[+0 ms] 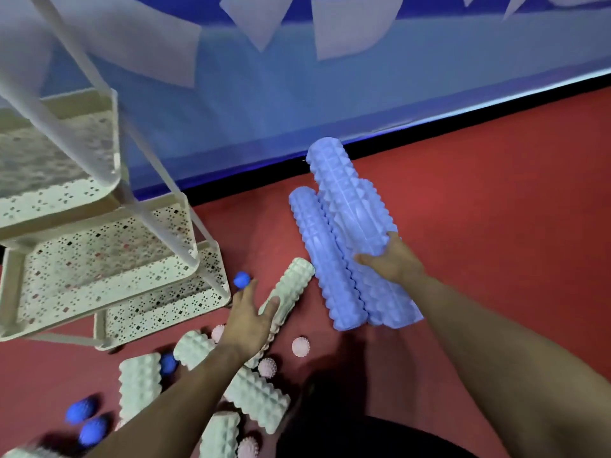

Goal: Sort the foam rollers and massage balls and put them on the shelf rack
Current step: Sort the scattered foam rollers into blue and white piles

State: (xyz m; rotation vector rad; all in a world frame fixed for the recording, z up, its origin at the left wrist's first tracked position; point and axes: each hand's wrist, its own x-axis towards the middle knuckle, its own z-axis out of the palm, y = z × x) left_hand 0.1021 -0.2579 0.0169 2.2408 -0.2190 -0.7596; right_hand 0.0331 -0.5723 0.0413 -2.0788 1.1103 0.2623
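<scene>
Our right hand's fingers (370, 259) curl under the near end of a blue foam roller (350, 196), lifting it above two more blue rollers (325, 259) on the red floor, well right of the shelf rack (109, 259). Our left hand (248, 320) is spread and holds nothing, hovering over a pale roller (292, 282) just right of the rack; we should steady the lifted roller's far end before carrying it across
</scene>
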